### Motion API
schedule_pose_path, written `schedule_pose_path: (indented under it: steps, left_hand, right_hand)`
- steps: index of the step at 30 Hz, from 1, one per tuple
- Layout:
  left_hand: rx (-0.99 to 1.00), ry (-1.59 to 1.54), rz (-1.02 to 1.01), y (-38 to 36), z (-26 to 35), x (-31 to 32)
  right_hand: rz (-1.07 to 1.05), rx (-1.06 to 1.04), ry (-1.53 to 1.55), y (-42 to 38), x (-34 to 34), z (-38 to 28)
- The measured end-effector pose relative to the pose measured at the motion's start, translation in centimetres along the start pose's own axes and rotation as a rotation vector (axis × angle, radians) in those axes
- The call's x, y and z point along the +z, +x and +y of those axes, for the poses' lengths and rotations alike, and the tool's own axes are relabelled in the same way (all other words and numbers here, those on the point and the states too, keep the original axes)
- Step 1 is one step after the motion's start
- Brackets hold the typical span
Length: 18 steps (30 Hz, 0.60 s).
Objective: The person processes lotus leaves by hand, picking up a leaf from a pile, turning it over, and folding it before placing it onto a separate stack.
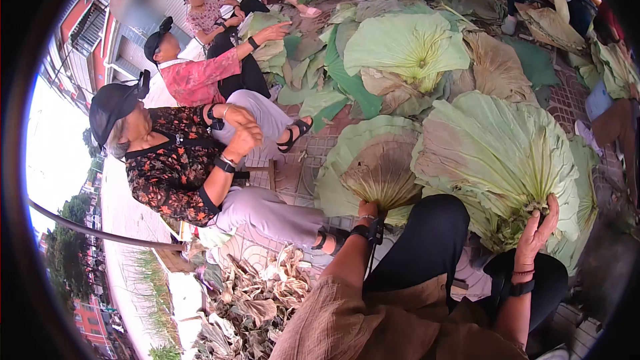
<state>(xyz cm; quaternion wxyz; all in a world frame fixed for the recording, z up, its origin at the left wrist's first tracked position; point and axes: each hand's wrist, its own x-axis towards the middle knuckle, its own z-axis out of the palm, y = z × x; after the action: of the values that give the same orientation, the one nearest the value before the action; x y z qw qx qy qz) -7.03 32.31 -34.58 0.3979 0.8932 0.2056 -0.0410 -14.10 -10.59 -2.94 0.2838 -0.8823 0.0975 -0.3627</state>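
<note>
My left hand (368, 210) is closed at the gathered base of a folded leaf fan (381, 167), brownish in the middle with pale green edges. To the right, a large stack of pale green leaves (497, 143) spreads out before my knees. My right hand (541, 227) lies against the bunched stems (510, 227) at the near end of this stack, thumb and fingers around part of it. Both wrists wear dark bands. Beyond the stack lies another open leaf bundle (407, 50) with a yellowish centre.
A person in a floral top (167, 167) sits close at my left, with others seated behind. Dry, crumpled leaves (257, 300) are heaped at lower left. More leaves (533, 63) cover the paving, and people sit at upper right.
</note>
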Motion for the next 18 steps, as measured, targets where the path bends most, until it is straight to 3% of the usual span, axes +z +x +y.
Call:
schedule_pose_path:
  steps: [2, 5, 7, 9, 10, 12, 14, 16, 18]
  left_hand:
    - [-0.535, -0.648, 0.069, -1.2, 3.9, -1.0]
    - [-0.466, -0.489, 0.142, 0.8, 0.0, 1.1]
    - [-0.460, -0.485, 0.144, 0.7, 0.6, 0.9]
    - [-0.495, -0.786, 0.051, 1.9, -1.6, 2.0]
    - [-0.475, -0.629, 0.065, 0.9, 1.0, 0.5]
    - [-0.477, -0.692, 0.169, -2.2, 6.6, -1.6]
    - [-0.483, -0.755, 0.267, -2.6, 7.1, -1.5]
    - [-0.491, -0.420, 0.357, -1.0, 3.3, 0.3]
    - [-0.468, -0.317, 0.299, -2.3, 5.4, -1.5]
  right_hand:
    - [-0.011, -0.002, -0.023, 0.0, -0.1, 0.2]
    - [-0.010, -0.005, -0.045, 0.0, -0.1, 0.3]
    - [-0.008, 0.004, -0.049, 0.0, -0.2, 0.3]
    - [-0.021, -0.010, -0.065, 0.2, -0.3, 0.0]
    - [-0.025, -0.005, -0.067, 0.1, -0.3, 0.0]
    - [-0.022, -0.006, -0.069, 0.2, -0.3, -0.1]
    - [-0.024, -0.001, -0.057, 0.2, -0.4, -0.2]
    - [-0.022, 0.003, -0.063, 0.2, -0.4, -0.2]
    - [-0.023, -0.001, -0.061, 0.2, -0.4, -0.2]
